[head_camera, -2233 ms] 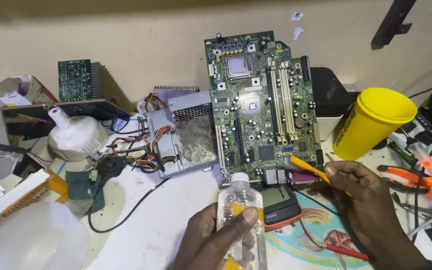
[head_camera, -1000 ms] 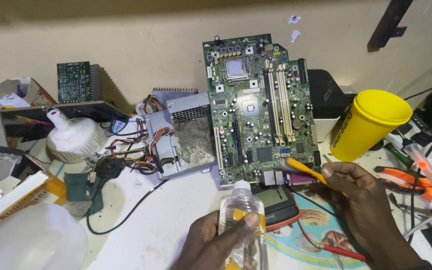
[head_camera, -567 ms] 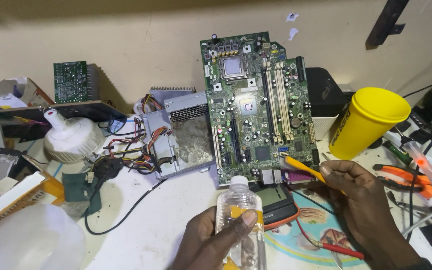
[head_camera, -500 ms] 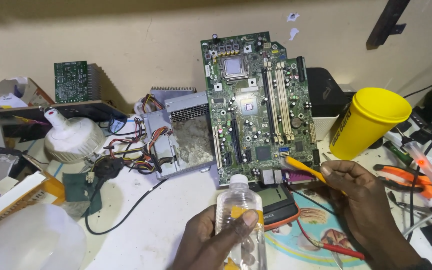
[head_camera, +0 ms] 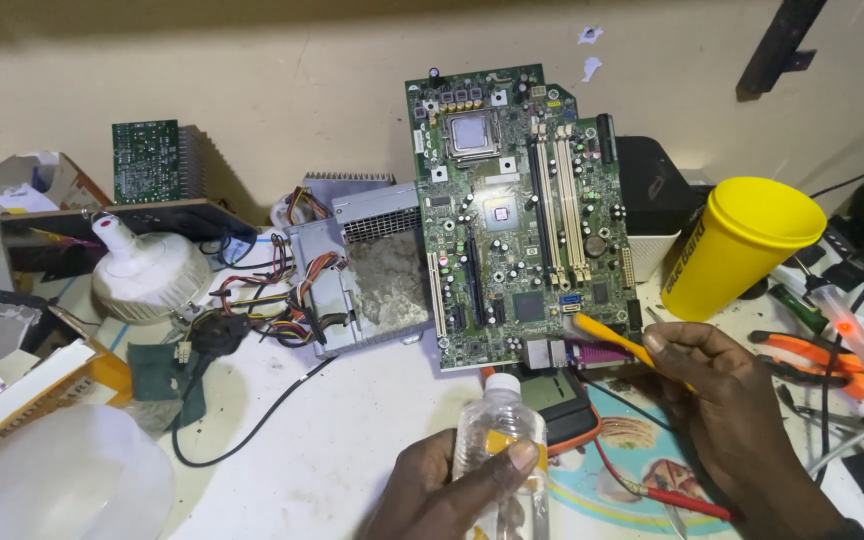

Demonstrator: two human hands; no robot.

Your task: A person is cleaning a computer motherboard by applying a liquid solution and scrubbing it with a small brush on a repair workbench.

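My left hand (head_camera: 442, 490) grips a small clear plastic bottle (head_camera: 499, 440) with a white cap, held upright near the bottom middle. My right hand (head_camera: 727, 410) holds a yellow-handled brush (head_camera: 612, 340), whose tip rests at the lower right corner of a green motherboard (head_camera: 517, 215). The motherboard leans up against the wall in the middle of the desk. Under its lower edge lies a dark device with an orange rim (head_camera: 567, 415).
A yellow plastic cup (head_camera: 732, 245) stands right of the board, with orange-handled pliers (head_camera: 817, 360) and other tools beyond. A dusty grey power supply (head_camera: 357, 270) with loose wires sits left of it, then a white bulb-shaped lamp (head_camera: 147, 275), a small green circuit card (head_camera: 145, 160) and boxes.
The view has shifted slightly. Both hands stay nearly in place, the bottle still upright and the brush still at the board's lower corner.
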